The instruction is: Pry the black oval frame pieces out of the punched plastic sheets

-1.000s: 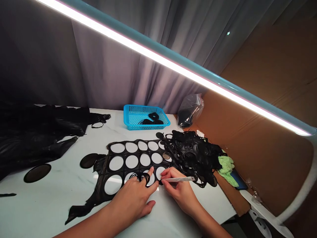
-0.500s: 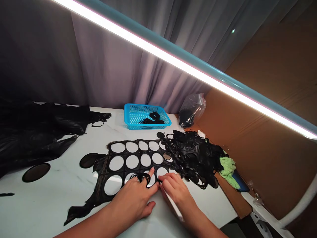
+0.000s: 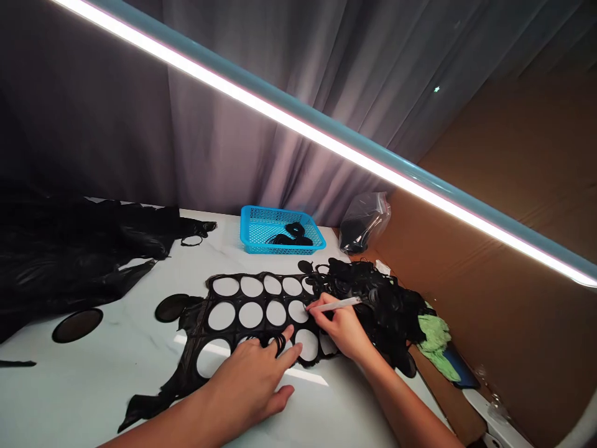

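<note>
A black sheet [image 3: 226, 333] punched with rows of large round holes lies across the white table. My left hand [image 3: 254, 379] rests on its near edge with fingers spread and palm down. Thin black rings [image 3: 280, 343] are looped about its fingers. My right hand [image 3: 342, 326] pinches a slim white pen-like tool [image 3: 342, 303], its tip at the rim of a hole in the middle row. What kind of tool it is, I cannot tell. A tangled heap of black rings and discs [image 3: 373, 298] lies just right of the sheet, partly behind my right hand.
Behind the sheet stands a blue basket [image 3: 283, 250] holding black loops. A clear bag [image 3: 366, 221] with dark contents sits beside it. Crumpled black sheeting [image 3: 84, 249] covers the left side. Loose black discs [image 3: 78, 325] lie nearby, and a green cloth [image 3: 436, 336] is at right.
My right hand has moved up and away from the near edge to the middle row, and the white tool has swung level. My left hand stays in place; the view has tilted slightly.
</note>
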`<action>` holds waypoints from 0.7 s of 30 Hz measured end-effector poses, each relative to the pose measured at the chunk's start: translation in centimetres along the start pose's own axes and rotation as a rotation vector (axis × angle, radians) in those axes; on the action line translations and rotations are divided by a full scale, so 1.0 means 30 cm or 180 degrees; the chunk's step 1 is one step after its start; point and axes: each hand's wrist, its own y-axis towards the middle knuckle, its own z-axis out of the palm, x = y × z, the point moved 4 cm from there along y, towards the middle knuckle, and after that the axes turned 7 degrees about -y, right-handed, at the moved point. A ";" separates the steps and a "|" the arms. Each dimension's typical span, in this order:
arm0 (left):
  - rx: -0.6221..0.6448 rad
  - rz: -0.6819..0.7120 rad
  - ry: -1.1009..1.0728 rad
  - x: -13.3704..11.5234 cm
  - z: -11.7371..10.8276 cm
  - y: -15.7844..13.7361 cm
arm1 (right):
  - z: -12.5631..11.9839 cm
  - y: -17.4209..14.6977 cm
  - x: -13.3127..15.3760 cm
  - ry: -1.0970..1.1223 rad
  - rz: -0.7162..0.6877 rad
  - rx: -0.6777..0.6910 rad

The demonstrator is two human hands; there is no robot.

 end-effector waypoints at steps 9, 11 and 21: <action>-0.0077 -0.0126 0.0275 0.018 0.035 0.038 | 0.066 -0.015 0.018 0.0353 -0.0075 0.0381; -0.0083 -0.0120 0.0254 0.018 0.036 0.035 | 0.064 -0.012 0.015 0.0247 -0.0126 0.0353; -0.0065 -0.0095 0.0252 0.020 0.043 0.029 | 0.115 -0.055 0.055 -0.1443 -0.1186 0.0276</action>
